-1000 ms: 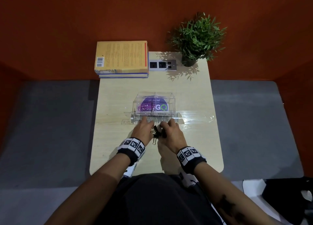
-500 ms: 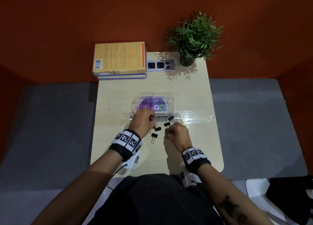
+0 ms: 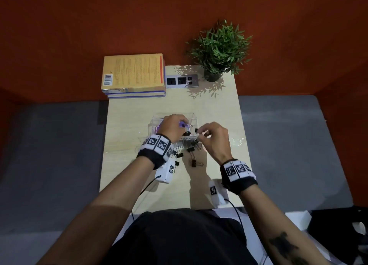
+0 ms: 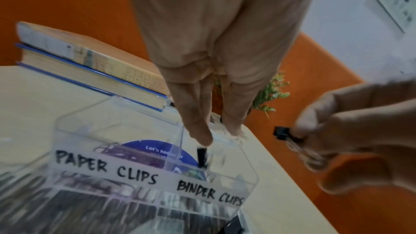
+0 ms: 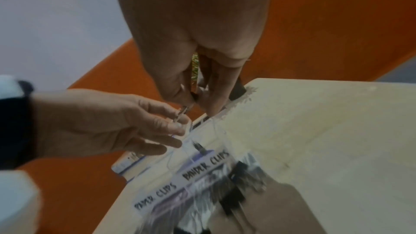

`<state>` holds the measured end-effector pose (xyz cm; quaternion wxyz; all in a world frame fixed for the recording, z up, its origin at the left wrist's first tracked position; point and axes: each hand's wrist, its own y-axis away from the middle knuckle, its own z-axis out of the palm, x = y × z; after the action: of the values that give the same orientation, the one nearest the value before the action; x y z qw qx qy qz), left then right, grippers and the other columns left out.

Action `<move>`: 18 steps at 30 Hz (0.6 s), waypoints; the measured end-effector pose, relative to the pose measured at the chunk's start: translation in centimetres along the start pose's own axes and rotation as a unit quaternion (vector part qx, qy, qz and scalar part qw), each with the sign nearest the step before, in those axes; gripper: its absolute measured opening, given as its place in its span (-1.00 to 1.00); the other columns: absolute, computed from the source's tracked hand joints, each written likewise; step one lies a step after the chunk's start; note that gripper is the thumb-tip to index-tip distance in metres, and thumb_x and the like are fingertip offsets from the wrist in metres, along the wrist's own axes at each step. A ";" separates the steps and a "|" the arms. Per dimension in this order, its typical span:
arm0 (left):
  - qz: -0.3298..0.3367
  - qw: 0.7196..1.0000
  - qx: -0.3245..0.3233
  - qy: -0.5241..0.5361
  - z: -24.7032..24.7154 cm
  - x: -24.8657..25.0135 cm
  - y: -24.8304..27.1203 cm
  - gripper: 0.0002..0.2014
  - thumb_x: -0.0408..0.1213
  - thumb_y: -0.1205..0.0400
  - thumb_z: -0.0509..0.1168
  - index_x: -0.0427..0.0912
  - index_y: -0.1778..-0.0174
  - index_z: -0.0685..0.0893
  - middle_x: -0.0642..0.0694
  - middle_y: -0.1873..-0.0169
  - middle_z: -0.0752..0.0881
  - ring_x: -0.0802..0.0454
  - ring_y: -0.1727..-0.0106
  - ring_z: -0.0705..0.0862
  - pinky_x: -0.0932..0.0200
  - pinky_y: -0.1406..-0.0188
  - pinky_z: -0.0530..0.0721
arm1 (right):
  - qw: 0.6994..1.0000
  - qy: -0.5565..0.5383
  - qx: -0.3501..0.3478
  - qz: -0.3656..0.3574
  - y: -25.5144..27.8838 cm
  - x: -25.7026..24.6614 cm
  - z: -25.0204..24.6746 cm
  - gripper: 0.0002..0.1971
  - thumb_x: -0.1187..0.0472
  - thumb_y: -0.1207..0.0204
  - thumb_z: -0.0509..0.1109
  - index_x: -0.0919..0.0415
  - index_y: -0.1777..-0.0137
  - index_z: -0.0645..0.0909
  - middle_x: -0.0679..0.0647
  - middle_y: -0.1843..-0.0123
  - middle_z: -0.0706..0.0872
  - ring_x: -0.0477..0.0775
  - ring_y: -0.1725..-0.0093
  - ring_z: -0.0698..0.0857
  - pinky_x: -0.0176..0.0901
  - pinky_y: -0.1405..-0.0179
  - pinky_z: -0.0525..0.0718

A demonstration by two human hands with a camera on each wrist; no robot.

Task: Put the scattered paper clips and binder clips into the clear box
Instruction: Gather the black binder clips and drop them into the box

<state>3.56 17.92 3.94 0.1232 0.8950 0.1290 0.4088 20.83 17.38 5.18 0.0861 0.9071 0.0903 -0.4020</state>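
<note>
The clear box (image 3: 157, 119) sits mid-table, its front wall (image 4: 135, 172) marked PAPER CLIPS on the left and BINDER CLIPS on the right. My left hand (image 3: 184, 125) hovers over it with straight fingers (image 4: 200, 131) pointing down. A black binder clip (image 4: 202, 156) is just under them in the right compartment, blurred. My right hand (image 3: 200, 134) is beside the box and pinches another binder clip (image 4: 281, 133) by its wire handles (image 5: 183, 109). Purple paper clips (image 4: 108, 149) lie in the left compartment. Several binder clips (image 3: 190, 149) lie loose in front of the box.
A stack of books (image 3: 133, 73) lies at the table's back left, a socket plate (image 3: 182, 81) behind the box and a potted plant (image 3: 219, 49) at the back right. A clear plastic piece (image 3: 237, 141) lies right of the box. Grey benches flank the narrow table.
Both hands have risen from the clips on the table toward the box. The left hand now hangs over the binder clip compartment with its fingers straightened; the right hand has lifted a clip.
</note>
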 end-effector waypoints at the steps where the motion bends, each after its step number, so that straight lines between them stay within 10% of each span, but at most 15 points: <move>1: -0.002 1.000 0.024 0.012 -0.5 -0.3 0.6 -0.78 -0.51 -0.48 0.41 -0.10 0.11 0.79 -0.08 0.05 0.78 -0.04 0.06 0.72 0.13 -0.02 0.68 | 1.000 0.008 -0.002 -0.011 -0.9 -0.4 0.2 -0.88 0.37 -0.35 0.52 0.14 0.21 0.76 0.09 0.13 0.75 -0.02 0.32 0.68 -0.39 0.33 0.56; 9: -0.138 0.982 0.103 -0.083 -2.9 -5.9 7.5 -0.93 -0.21 -0.58 0.35 -0.01 0.07 0.72 -0.03 0.01 0.76 -0.04 0.05 0.69 0.12 0.16 0.63 | 0.993 0.091 0.032 0.075 -0.4 1.9 1.7 -0.88 0.25 -0.46 0.42 0.20 0.05 0.73 0.18 0.03 0.76 0.19 0.16 0.73 -0.15 0.23 0.56; 13: -0.169 0.971 -0.066 -0.154 -0.2 -8.4 8.8 -0.26 0.29 -0.46 0.34 0.04 -0.49 0.36 -0.14 -0.48 0.39 -0.17 -0.41 0.45 -0.20 -0.27 0.58 | 0.975 0.132 -0.118 0.135 1.9 5.0 3.4 -0.69 0.06 -0.51 0.35 0.08 -0.24 0.58 0.22 -0.21 0.52 0.29 -0.13 0.62 0.08 -0.02 0.67; 18: -0.045 0.964 -0.107 -0.239 3.8 -6.4 8.9 -0.05 0.22 -0.38 0.47 0.13 -0.59 0.09 -0.14 -0.63 0.11 -0.21 -0.58 0.15 -0.24 -0.32 0.48 | 0.955 0.195 -0.213 0.060 2.8 4.7 5.2 -0.18 -0.05 -0.19 0.62 0.07 -0.43 0.33 0.19 -0.30 0.33 0.24 -0.26 0.41 0.15 0.05 0.72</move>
<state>3.60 7.03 -0.06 0.2639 0.9416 0.0912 0.1881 20.92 13.94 -1.52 0.2821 0.9322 0.1344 -0.1824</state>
